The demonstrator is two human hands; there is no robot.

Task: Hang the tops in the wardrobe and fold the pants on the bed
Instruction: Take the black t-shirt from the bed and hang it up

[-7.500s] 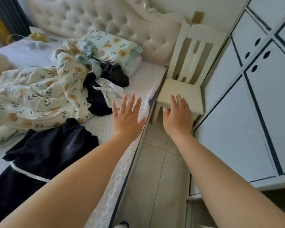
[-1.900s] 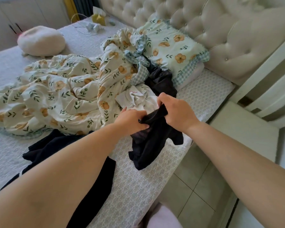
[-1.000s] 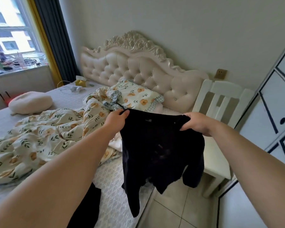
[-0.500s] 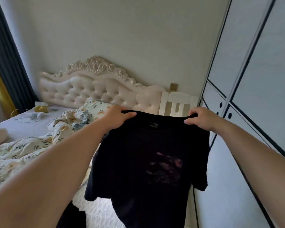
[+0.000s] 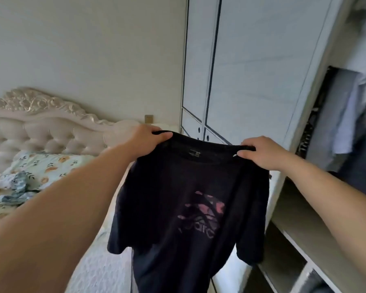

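Together, left hand [image 5: 145, 140] and right hand [image 5: 260, 152] pinch one black T-shirt [image 5: 178, 197].

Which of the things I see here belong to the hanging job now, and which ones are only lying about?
In the job: black short-sleeved T-shirt with pink print, held by left hand and right hand; white wardrobe, open on the right.
Lying about: floral pillow; cream tufted headboard.
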